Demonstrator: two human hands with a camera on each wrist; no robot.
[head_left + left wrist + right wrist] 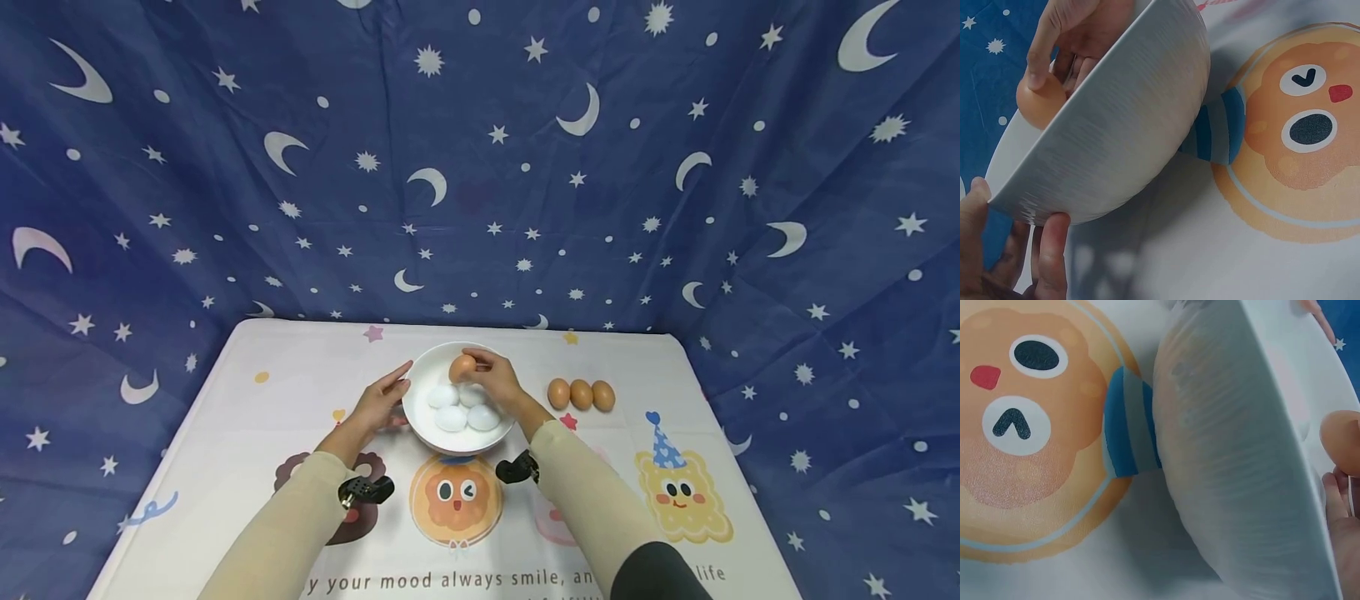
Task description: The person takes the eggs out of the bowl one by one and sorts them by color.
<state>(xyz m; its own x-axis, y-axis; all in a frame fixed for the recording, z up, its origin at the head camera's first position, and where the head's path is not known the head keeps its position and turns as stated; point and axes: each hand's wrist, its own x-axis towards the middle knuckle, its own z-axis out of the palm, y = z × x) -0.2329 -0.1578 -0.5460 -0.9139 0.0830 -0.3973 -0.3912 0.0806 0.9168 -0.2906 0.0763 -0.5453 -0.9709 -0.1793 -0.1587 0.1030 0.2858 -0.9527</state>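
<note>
A white bowl (420,427) stands on the table with several white eggs (452,418) in it. My left hand (378,404) grips the bowl's left side; in the left wrist view the thumb is at the rim and the fingers press the outer wall (1129,119). Over the bowl's far part, my right hand (497,382) pinches a brown egg (460,369) between thumb and fingers. The left wrist view shows this brown egg (1040,103) just above the rim, and the right wrist view shows the egg (1340,440) beside the fingertips.
Three brown eggs (581,395) lie in a row on the table to the right of the bowl. A white tablecloth (225,467) with cartoon prints covers the table. Behind it hangs a blue curtain (480,200) with moons and stars.
</note>
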